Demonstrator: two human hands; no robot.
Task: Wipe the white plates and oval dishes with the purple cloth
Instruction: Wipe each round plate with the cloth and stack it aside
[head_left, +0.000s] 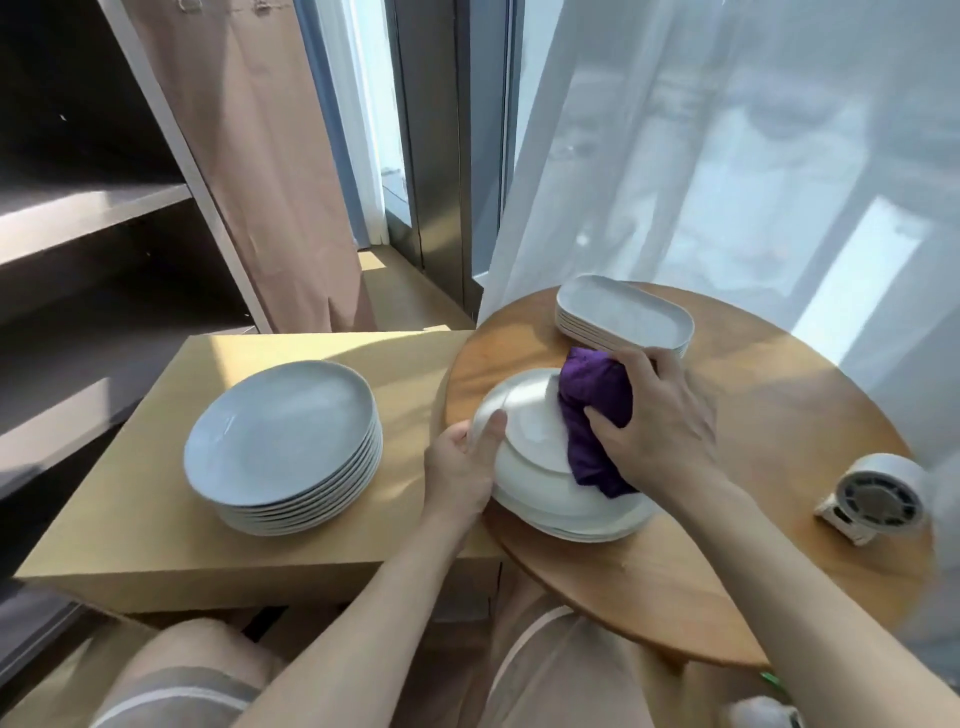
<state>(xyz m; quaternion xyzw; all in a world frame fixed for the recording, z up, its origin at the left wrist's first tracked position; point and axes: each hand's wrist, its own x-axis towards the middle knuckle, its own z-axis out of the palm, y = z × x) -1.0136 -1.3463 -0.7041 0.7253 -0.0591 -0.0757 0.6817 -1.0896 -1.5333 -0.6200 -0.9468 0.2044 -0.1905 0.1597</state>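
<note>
Your left grip (460, 467) holds the near left rim of a white plate (524, 431) just right of the frame's centre. The thumb lies over the edge and the fingers curl beneath it. That plate is turned bottom up, with its foot ring showing. It rests tilted on a short stack of white plates (571, 514) at the left edge of the round wooden counter (779, 441).

Your right grip (660, 415) is clenched around the bunched purple cloth (595, 415), thumb on the near side and fingers over the top. The cloth is pressed against the right part of the upturned plate. Its lower end hangs down onto the stack below.

Just above your right grip in the frame, a stack of white oval dishes (623, 317) sits at the far edge of the round counter. The cloth's top comes close to it; you cannot tell whether they touch.

Left of centre, a taller stack of round plates (283, 436) stands right side up on the pale rectangular counter (156, 519), well apart from both grips. That counter butts against the round one.

At the right edge of the frame a small round white device (878, 499) with a slotted face rests on the round counter. A sheer white curtain (727, 156) fills the upper right. A beige curtain (270, 156) hangs at upper centre-left, beside dark shelves (88, 208) in the upper left.
</note>
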